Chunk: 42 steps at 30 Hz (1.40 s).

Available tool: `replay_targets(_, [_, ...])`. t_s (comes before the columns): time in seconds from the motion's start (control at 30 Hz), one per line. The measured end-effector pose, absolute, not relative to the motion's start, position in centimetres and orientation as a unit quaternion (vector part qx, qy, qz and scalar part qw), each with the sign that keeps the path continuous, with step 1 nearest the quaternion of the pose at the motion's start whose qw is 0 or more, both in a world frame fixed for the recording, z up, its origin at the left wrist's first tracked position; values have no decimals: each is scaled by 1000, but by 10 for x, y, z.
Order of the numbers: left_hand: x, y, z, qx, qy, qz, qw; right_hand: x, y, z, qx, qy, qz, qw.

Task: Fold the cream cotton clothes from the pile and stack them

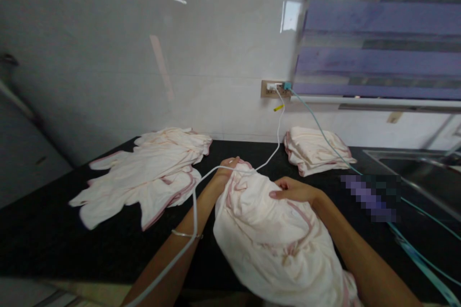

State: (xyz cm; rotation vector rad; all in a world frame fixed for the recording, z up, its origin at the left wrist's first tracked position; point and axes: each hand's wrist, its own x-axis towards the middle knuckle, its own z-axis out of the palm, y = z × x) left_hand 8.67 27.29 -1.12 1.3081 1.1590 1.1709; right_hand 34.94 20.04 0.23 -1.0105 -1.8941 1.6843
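Soft cream garment [273,235] with pink piping, bunched on the dark glossy counter [54,235], gripped at its top edge by left hand [226,165] and right hand [293,190]. Alongside: loose pile of similar cloth [151,172], neatly folded stack [315,150], thin white cable [194,216] over the left wrist.

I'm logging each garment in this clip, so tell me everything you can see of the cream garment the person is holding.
The cream garment is soft, thin-looking cloth, pale cream with pink trim along its edges. It is bunched and rumpled, not flat, and lies on the black counter, with its near end hanging past the front edge. The left hand grips its far top edge; the right hand rests on its upper right side. A white cable crosses just by the top edge. Its exact shape cannot be told.
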Motion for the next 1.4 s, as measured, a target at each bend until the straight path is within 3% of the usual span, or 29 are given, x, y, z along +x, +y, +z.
replay_targets(0.07, [84,276,-12,547,506,501,439,350,216,-7,-423,-647,534,342])
replay_targets(0.17, [81,278,-14,556,542,526,347,360,239,-24,-563,-566,328,505])
replay_targets(0.3, [83,274,-13,595,562,535,211,374,251,-38,-601,-546,184,554])
replay_targets(0.43, [98,250,-2,738,529,401,119,372,249,-40,-590,-599,90,533])
replay_targets(0.67, [138,189,11,921,331,185,93,379,241,-41,-681,-629,69,367])
replay_targets(0.8, [146,187,4,933,304,179,71,383,242,-40,-675,-645,71,352])
replay_targets(1.1, [139,196,13,938,214,264,68,379,246,-36,-625,-618,27,477])
replay_targets(1.23, [145,188,21,949,212,225,62,378,240,-32,-668,-610,1,427])
replay_targets(1.4, [157,174,15,968,207,120,76,373,234,-30,-678,-659,54,320])
